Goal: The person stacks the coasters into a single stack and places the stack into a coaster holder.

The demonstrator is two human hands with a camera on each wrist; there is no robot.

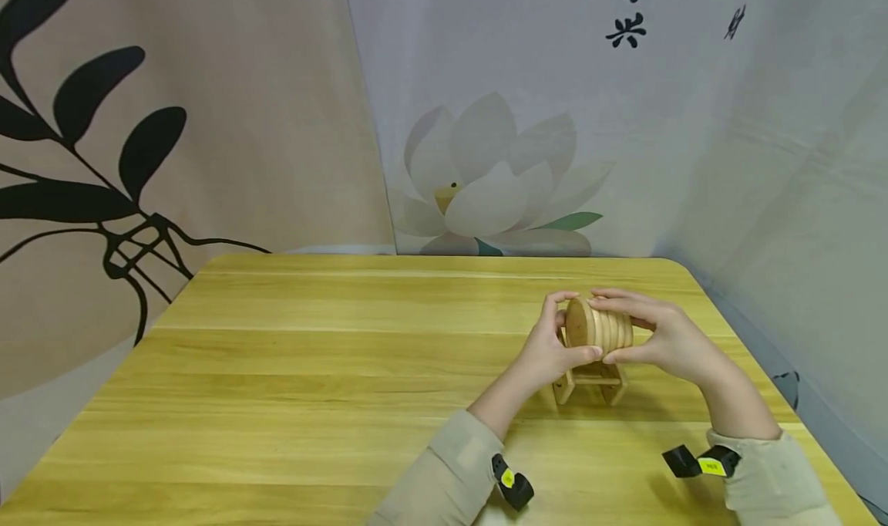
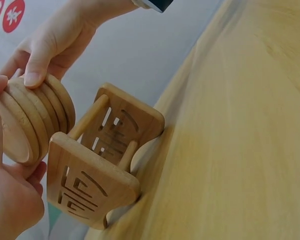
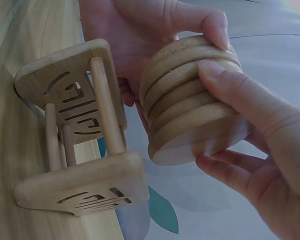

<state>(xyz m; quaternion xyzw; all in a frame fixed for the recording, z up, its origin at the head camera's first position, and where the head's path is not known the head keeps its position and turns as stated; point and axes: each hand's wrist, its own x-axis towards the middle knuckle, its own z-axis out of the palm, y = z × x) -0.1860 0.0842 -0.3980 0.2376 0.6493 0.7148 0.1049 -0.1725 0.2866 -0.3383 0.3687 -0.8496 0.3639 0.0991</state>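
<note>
A stack of several round wooden coasters (image 1: 605,328) is held on edge between both hands, just above a wooden coaster rack (image 1: 590,379). The left hand (image 1: 550,346) grips the stack's left end, thumb low and fingers behind. On the other side the right hand (image 1: 669,337) holds it with the thumb below and fingers over the top. In the left wrist view the coasters (image 2: 37,117) are apart from the rack (image 2: 97,160), which stands on the table. Two side panels with cut-out patterns and round dowels make up the rack (image 3: 85,130), seen closely in the right wrist view.
The wooden table (image 1: 312,372) has its right edge near the right forearm. Behind it hangs a pale curtain (image 1: 499,63) printed with a lotus and characters. Black straps with yellow labels sit on both sleeves (image 1: 451,464).
</note>
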